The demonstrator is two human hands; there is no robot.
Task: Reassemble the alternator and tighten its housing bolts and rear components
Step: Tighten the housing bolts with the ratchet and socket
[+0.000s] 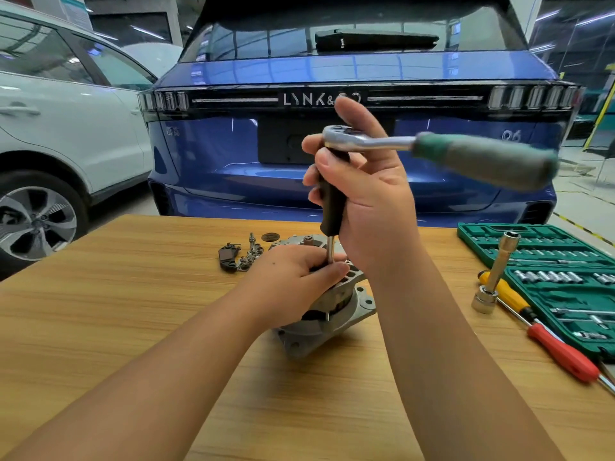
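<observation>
The grey alternator stands on the wooden table, tilted toward me. My left hand grips its top and pinches the lower end of a steel shaft. My right hand is wrapped around the black handle of that driver extension, held upright over the alternator. A ratchet head sits on top of the handle, and its green-grey grip sticks out to the right, blurred. The bolt under the shaft is hidden by my fingers.
Loose alternator parts lie just behind the alternator on the left. A green socket set case is open at the right, with a long socket standing beside it and a yellow-handled and a red-handled screwdriver. A blue car stands behind the table.
</observation>
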